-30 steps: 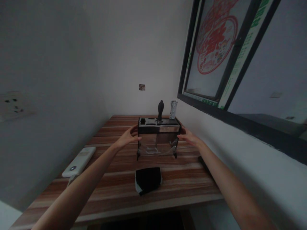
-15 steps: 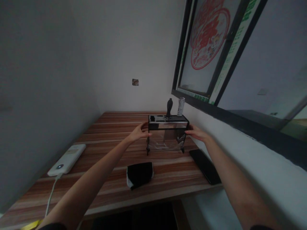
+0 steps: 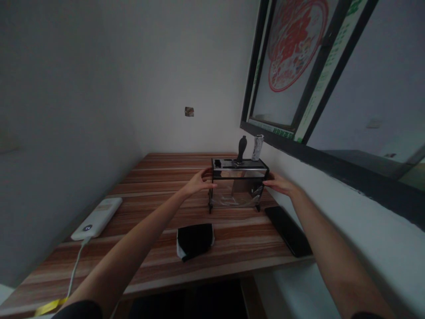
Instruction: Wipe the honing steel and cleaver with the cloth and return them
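A knife holder [image 3: 239, 173] with a black top, a see-through front and short black feet is on the wooden table, close to the right wall. My left hand [image 3: 199, 182] grips its left end, thumb at the front. At the opposite end my right hand [image 3: 279, 182] has hold of it too, the fingers partly hidden behind. Two knives stand in the top slots: one has a black handle [image 3: 242, 148], the other a handle wrapped in something pale [image 3: 257, 147]. A blade shows dimly through the clear front.
Nearer me lies a folded black cloth [image 3: 195, 240] with a white edge. A black phone [image 3: 288, 230] rests by the right wall. To the left is a white power bank [image 3: 97, 218] with a cable, near a yellow item [image 3: 51, 305]. A dark-framed window [image 3: 285, 133] is above right.
Both hands and the knife holder between them have shifted slightly to the right along the table. The whole view has also moved a little.
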The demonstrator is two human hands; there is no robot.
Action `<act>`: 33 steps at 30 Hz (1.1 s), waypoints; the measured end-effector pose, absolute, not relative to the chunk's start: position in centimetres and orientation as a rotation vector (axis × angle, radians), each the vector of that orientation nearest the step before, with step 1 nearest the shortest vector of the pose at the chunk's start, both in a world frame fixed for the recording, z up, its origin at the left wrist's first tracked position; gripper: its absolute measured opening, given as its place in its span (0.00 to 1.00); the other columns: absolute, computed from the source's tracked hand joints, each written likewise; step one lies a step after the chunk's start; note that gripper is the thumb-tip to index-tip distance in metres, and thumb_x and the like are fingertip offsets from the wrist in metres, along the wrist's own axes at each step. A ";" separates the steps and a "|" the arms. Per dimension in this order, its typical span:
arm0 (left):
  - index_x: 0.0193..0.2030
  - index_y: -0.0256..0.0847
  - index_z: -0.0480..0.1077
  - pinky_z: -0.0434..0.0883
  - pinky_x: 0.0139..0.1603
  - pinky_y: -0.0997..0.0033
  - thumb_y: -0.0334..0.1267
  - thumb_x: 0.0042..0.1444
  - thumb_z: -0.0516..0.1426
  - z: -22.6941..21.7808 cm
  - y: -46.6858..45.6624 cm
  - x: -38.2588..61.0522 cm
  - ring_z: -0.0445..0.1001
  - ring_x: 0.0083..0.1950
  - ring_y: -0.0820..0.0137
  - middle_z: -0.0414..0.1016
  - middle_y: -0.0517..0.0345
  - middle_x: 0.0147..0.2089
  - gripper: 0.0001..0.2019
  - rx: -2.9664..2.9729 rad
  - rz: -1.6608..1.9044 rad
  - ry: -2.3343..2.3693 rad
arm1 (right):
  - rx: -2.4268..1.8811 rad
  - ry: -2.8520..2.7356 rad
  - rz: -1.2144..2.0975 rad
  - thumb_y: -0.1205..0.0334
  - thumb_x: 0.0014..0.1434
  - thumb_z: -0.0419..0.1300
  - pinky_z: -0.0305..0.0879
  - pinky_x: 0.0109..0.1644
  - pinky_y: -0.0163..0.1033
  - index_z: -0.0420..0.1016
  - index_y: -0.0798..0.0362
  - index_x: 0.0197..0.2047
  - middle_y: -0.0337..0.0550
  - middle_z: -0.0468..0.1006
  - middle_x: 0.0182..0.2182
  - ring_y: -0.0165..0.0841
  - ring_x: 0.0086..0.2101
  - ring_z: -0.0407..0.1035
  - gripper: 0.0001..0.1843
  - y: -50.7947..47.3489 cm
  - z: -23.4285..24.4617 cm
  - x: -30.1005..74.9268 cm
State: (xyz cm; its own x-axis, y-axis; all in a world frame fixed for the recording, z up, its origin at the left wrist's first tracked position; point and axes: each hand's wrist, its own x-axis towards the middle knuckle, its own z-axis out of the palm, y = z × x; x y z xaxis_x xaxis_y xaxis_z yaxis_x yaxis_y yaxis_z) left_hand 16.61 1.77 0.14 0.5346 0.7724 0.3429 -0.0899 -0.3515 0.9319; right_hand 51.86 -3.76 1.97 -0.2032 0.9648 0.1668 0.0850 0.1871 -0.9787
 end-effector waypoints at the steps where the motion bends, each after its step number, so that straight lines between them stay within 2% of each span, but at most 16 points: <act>1: 0.59 0.37 0.59 0.59 0.62 0.51 0.39 0.35 0.69 0.1 1.8 16.7 0.63 0.61 0.55 0.64 0.42 0.61 0.42 1.702 1.003 0.580 | -1.049 -1.512 1.160 0.60 0.35 0.71 0.56 0.58 0.53 0.75 0.49 0.44 0.44 0.77 0.46 0.45 0.49 0.67 0.28 -3.8 1.9 51.9; 15: 0.60 0.37 0.58 0.60 0.61 0.52 0.41 0.36 0.69 -0.1 1.6 17.1 0.62 0.62 0.55 0.62 0.41 0.62 0.42 1.739 1.004 0.597 | -1.008 -1.490 1.227 0.63 0.37 0.71 0.56 0.58 0.52 0.74 0.49 0.45 0.44 0.77 0.46 0.43 0.48 0.69 0.28 -3.4 1.1 52.6; 26: 0.63 0.40 0.54 0.59 0.60 0.51 0.44 0.40 0.67 -0.6 1.3 17.1 0.58 0.64 0.54 0.60 0.40 0.63 0.43 1.810 1.017 0.656 | -0.994 -1.392 1.286 0.61 0.40 0.70 0.62 0.54 0.49 0.72 0.46 0.48 0.42 0.76 0.48 0.41 0.48 0.70 0.28 -3.8 -0.1 52.4; 31: 0.66 0.44 0.47 0.57 0.61 0.51 0.43 0.41 0.66 -0.6 0.7 16.4 0.54 0.66 0.55 0.54 0.39 0.66 0.48 1.880 1.016 0.672 | -1.005 -1.427 1.152 0.56 0.42 0.69 0.60 0.58 0.50 0.68 0.44 0.53 0.43 0.72 0.53 0.43 0.53 0.65 0.33 -5.3 0.2 51.3; 33: 0.66 0.43 0.45 0.57 0.61 0.52 0.45 0.44 0.64 -0.5 0.1 15.5 0.53 0.67 0.56 0.52 0.38 0.67 0.45 1.897 1.049 0.710 | -1.021 -1.422 1.021 0.54 0.44 0.68 0.57 0.60 0.50 0.63 0.42 0.56 0.42 0.68 0.56 0.42 0.56 0.61 0.36 -6.5 0.1 50.8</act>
State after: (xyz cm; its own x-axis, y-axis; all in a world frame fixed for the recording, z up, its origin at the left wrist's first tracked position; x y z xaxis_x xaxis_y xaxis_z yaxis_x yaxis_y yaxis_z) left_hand 15.45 0.09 -0.55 0.4906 0.7761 0.3962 0.0788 -0.4923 0.8668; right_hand 50.85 -6.54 0.12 -0.0750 0.9615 0.2645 0.0569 0.2689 -0.9615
